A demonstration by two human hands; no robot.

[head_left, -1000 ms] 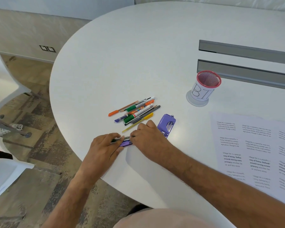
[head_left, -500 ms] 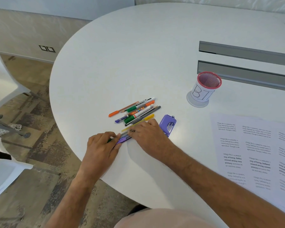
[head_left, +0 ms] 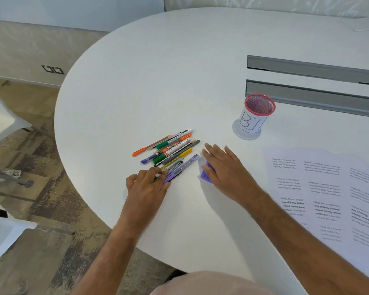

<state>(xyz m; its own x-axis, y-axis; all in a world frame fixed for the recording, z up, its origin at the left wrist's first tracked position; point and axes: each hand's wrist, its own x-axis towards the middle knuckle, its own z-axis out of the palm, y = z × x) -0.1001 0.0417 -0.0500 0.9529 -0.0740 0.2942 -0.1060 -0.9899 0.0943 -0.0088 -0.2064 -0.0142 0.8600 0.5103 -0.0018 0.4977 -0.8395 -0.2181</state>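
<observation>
A bundle of several pens and markers (head_left: 170, 149) lies on the white round table (head_left: 179, 71), all pointing up-right. My left hand (head_left: 146, 187) sits at the near end of the bundle, fingertips pinching the ends of a purple pen (head_left: 182, 168) and thin pens beside it. My right hand (head_left: 226, 171) lies flat with straight fingers over a purple stapler (head_left: 206, 175), covering most of it.
A pink mesh pen cup (head_left: 255, 116) labelled "BI" stands to the back right. Printed paper sheets (head_left: 320, 188) lie at the right. Two grey cable slots (head_left: 311, 81) cross the table behind. White chairs (head_left: 0, 128) stand at the left over the floor.
My right hand left the pens and moved right onto the purple stapler. The purple pen now lies against the bundle, and my left hand stays at its near end.
</observation>
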